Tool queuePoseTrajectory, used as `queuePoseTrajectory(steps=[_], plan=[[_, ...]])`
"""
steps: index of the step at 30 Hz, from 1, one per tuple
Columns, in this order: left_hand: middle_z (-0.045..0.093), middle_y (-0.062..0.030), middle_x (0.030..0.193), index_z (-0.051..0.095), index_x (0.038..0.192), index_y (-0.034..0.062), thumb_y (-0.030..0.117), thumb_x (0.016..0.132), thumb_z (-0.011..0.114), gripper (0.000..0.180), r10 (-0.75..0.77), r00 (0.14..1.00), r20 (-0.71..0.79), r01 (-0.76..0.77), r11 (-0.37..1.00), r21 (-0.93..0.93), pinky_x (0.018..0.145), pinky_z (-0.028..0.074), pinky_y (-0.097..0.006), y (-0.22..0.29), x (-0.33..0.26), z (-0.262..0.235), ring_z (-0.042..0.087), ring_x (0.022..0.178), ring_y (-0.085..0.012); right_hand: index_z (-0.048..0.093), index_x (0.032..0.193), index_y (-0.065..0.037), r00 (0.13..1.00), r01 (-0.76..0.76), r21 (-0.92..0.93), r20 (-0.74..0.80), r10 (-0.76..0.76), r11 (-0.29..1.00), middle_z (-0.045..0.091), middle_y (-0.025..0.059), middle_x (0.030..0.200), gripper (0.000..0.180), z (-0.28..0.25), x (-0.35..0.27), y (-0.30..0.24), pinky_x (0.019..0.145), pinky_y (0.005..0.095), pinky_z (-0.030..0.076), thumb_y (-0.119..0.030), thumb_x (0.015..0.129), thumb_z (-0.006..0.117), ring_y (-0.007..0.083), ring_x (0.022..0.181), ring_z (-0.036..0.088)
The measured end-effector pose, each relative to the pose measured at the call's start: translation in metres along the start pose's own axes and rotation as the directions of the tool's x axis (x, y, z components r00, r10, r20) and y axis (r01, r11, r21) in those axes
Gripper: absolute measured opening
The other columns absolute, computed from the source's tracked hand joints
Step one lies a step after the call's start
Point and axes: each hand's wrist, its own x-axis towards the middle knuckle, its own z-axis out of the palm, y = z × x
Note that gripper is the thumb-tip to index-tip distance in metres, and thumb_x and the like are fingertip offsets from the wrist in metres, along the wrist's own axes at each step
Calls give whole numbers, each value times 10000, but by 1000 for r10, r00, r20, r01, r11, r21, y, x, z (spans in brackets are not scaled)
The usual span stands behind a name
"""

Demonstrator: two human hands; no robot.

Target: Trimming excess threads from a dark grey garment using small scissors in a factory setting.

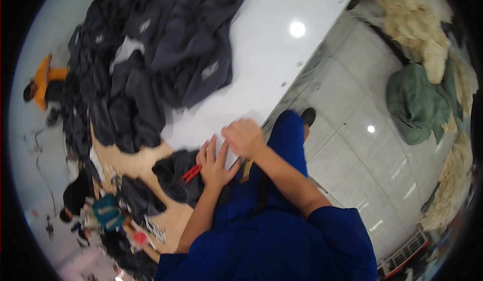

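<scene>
My left hand (pixel 215 166) lies at the near edge of the white tabletop, its fingers stretched out and apart. Close beside it, a red slim tool (pixel 191 173), perhaps thread snips, rests on a dark grey garment (pixel 178 176). Just to the right, my right hand (pixel 245 138) is curled with the knuckles up, its fingertips bent down near the left fingers. Whatever it may grip is hidden under the fingers. A small white piece (pixel 231 158) shows between the two hands. Below the right wrist, a narrow tan strip (pixel 246 171) sticks out at the edge.
A large heap of dark grey garments (pixel 186 44) covers the left of the white table (pixel 271 44). A wooden surface (pixel 126 155) adjoins it. Right, on the tiled floor (pixel 347 130), lie a green cloth bundle (pixel 415 102) and cream fabric (pixel 417 19). A person in orange (pixel 45 82) is far left.
</scene>
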Motion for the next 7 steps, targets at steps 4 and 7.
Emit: queuePoseTrajectory(steps=[4,7], plan=[[474,-149,1330,616,1189,160,390,667,725,581,25,999,-32,-25,1000,11,950,358,-488,-12,-9,-3,452,1145,-385,627,838,-119,999,45,27,24,-46,999,551,32,721,230,7,3,-8,583,334,425,-190,620,646,217,622,534],[478,-140,1331,591,1227,170,426,686,715,611,85,994,-68,-87,996,-17,959,362,-487,-14,11,15,457,1147,-359,636,839,-129,996,84,-90,49,-79,992,541,17,698,232,2,15,14,578,335,430,-210,622,653,200,616,536]])
